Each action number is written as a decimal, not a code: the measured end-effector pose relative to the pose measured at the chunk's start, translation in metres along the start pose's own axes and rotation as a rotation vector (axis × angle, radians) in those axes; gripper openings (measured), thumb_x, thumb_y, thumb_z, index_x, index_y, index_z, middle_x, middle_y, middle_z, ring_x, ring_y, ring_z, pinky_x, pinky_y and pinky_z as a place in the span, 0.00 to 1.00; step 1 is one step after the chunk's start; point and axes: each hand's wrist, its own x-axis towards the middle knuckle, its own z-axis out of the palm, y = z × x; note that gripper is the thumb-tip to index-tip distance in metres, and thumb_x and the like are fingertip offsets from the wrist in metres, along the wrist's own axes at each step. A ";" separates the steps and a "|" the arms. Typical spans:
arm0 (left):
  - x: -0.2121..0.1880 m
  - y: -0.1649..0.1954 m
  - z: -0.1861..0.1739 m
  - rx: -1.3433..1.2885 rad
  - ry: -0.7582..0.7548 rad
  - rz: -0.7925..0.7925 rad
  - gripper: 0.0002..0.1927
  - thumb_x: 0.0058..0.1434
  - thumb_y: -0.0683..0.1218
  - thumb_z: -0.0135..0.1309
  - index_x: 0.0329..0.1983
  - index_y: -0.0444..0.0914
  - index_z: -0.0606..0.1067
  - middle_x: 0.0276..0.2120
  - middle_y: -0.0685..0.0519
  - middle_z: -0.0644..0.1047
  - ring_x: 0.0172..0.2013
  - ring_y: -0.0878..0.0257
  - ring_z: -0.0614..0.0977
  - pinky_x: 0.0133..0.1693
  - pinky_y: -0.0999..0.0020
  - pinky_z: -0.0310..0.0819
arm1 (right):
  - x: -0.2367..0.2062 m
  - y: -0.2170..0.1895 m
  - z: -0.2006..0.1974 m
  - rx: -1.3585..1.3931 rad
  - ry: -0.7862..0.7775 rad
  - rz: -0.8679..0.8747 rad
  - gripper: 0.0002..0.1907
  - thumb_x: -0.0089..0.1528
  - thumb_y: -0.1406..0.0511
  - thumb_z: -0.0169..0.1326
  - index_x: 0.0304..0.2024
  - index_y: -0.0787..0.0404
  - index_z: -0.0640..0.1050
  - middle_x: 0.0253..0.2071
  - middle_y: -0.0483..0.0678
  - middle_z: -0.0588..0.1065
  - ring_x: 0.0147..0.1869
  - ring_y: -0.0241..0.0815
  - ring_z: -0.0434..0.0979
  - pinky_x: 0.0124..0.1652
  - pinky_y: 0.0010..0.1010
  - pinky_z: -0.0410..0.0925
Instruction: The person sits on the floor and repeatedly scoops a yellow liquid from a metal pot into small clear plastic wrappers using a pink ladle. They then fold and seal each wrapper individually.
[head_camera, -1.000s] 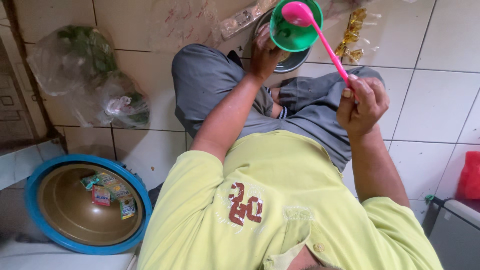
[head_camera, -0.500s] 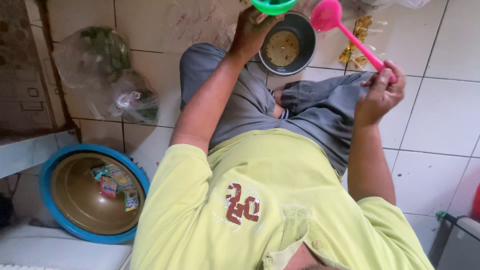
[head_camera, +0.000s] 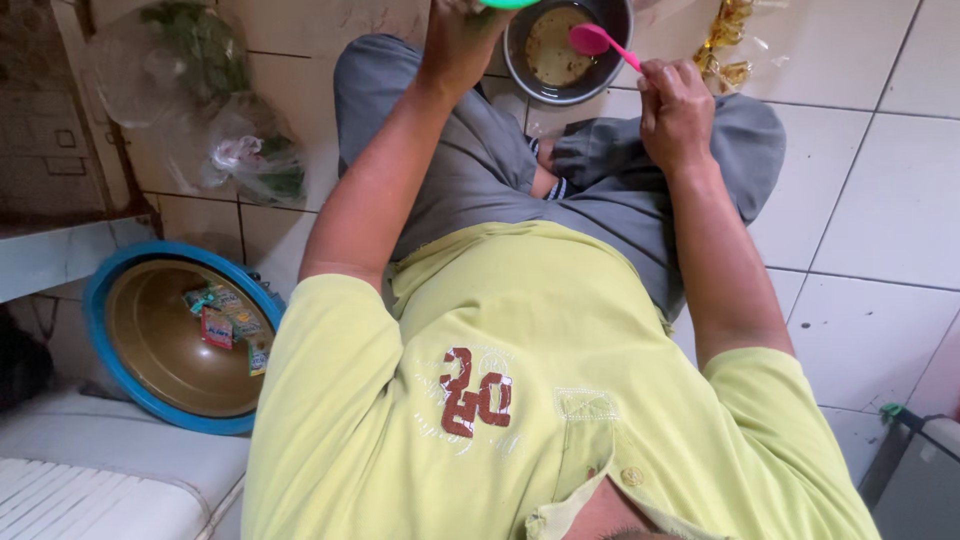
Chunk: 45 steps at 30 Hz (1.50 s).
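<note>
Your right hand (head_camera: 676, 108) closes its fingers on the pink spoon (head_camera: 597, 42), whose head is over the metal bowl (head_camera: 568, 50) at 12 o'clock. Your left hand (head_camera: 462, 45) grips the green cup (head_camera: 508, 4), mostly cut off. I think food may spill on your knees if the cup tilts. Bare tiles lie at 3 o'clock; bags (head_camera: 205, 105) crowd 10 o'clock.

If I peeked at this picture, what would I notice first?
Probably the bright pink spoon at the top, held by the right hand, its scoop over the grey metal bowl of brownish food on the tiled floor. Next, the left hand gripping a green cup at the top edge. At lower left, a big blue-rimmed basin holds small packets.
</note>
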 end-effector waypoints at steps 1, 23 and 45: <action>-0.009 0.001 0.007 -0.022 0.014 -0.005 0.06 0.66 0.42 0.64 0.39 0.34 0.81 0.31 0.54 0.82 0.33 0.64 0.84 0.37 0.65 0.78 | 0.004 0.003 0.002 -0.001 -0.039 0.004 0.06 0.71 0.71 0.59 0.51 0.62 0.80 0.42 0.56 0.76 0.44 0.56 0.77 0.43 0.43 0.70; -0.042 -0.026 0.046 -0.138 0.128 -0.169 0.08 0.67 0.43 0.62 0.46 0.36 0.81 0.40 0.50 0.86 0.41 0.61 0.86 0.46 0.64 0.79 | -0.035 0.055 -0.005 0.876 0.146 0.769 0.09 0.77 0.65 0.50 0.53 0.65 0.75 0.32 0.43 0.70 0.30 0.30 0.68 0.32 0.25 0.71; -0.036 -0.015 0.075 0.239 0.111 0.148 0.13 0.58 0.47 0.63 0.45 0.40 0.80 0.51 0.45 0.80 0.59 0.45 0.76 0.61 0.53 0.69 | -0.003 -0.043 -0.086 0.870 0.515 0.398 0.10 0.79 0.68 0.48 0.55 0.72 0.75 0.31 0.49 0.70 0.28 0.35 0.68 0.29 0.27 0.70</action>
